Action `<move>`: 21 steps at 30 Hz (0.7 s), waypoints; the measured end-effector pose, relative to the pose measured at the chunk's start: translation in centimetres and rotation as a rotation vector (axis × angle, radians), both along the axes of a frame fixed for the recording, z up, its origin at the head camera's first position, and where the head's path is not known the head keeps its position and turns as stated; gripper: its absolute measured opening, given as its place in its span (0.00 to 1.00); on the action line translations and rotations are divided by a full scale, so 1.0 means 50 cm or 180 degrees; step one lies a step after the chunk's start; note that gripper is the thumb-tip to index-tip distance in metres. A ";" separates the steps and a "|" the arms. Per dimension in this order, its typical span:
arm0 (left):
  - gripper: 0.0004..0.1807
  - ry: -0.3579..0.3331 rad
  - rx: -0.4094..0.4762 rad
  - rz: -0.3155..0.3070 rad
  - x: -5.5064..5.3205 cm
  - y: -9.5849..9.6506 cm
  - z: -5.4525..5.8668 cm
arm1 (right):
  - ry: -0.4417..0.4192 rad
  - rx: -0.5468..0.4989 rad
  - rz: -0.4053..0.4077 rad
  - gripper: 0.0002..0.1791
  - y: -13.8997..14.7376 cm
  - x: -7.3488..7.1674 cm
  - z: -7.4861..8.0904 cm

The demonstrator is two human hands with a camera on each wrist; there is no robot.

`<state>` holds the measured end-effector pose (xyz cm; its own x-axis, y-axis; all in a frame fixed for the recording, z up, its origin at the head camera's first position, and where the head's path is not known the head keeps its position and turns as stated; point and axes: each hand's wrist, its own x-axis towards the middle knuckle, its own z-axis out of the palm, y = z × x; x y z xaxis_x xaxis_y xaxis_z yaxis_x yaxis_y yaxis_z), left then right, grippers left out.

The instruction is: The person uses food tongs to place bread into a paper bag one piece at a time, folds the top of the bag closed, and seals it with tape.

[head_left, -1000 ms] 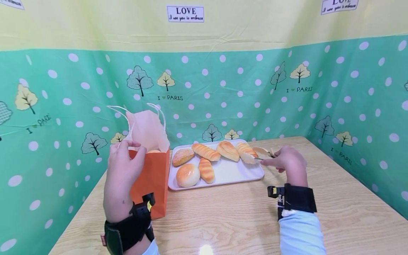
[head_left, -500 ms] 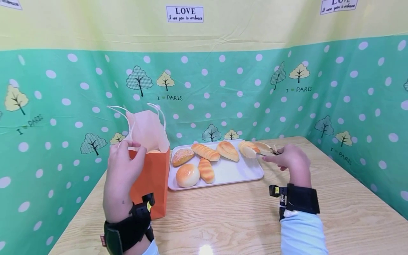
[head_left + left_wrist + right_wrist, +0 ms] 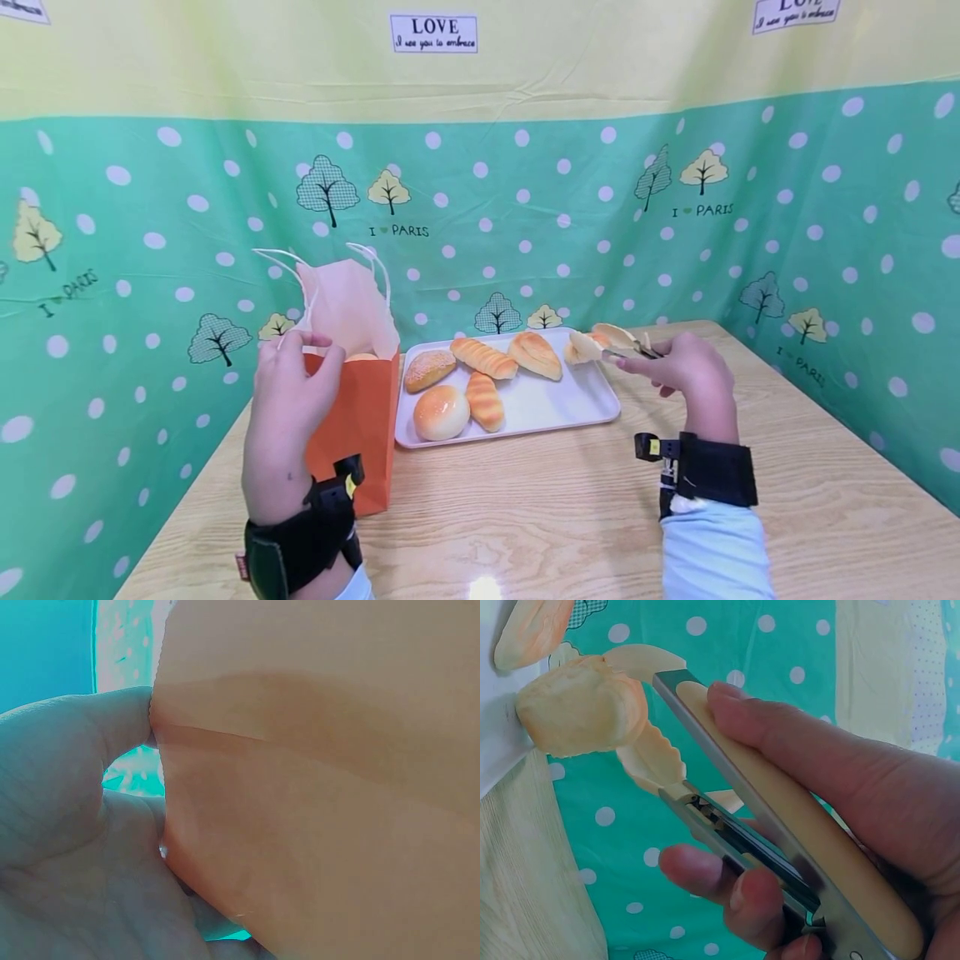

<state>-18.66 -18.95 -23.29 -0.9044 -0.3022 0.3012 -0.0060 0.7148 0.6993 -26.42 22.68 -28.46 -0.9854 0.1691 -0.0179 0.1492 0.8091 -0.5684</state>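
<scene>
In the head view my left hand (image 3: 288,400) pinches the top edge of an orange paper bag (image 3: 363,450) with white string handles. Thumb and finger meet at the paper's edge (image 3: 159,712) in the left wrist view. My right hand (image 3: 855,765) grips a pair of bread tongs (image 3: 750,795) with steel arms, cream grips and scalloped cream tips. Between the tips sits a bread roll (image 3: 577,709), its pale end turned toward the camera. The same roll (image 3: 579,347) is tilted over the right end of the white tray (image 3: 558,417).
The tray also holds a round bun (image 3: 442,412), a crumb-topped roll (image 3: 430,371), two striped rolls (image 3: 484,358) and a smooth oval roll (image 3: 536,355). A bread top (image 3: 363,357) shows inside the bag. A green dotted curtain (image 3: 480,200) hangs behind the wooden table (image 3: 510,517).
The tongs have moved slightly up and right, and the roll between them has tilted from lying on the tray. My left hand and the bag have stayed in place.
</scene>
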 end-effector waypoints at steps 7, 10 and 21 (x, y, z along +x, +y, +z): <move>0.24 -0.0002 -0.0025 -0.0016 -0.002 0.000 0.000 | -0.0213 0.0267 -0.0004 0.37 0.001 0.008 0.004; 0.24 -0.0003 -0.0033 -0.0015 -0.002 0.000 -0.001 | -0.0276 0.0421 -0.0034 0.34 0.000 0.011 0.005; 0.24 -0.0006 -0.0039 -0.0025 -0.004 0.001 0.001 | -0.0394 0.0539 -0.0060 0.33 -0.006 0.009 0.000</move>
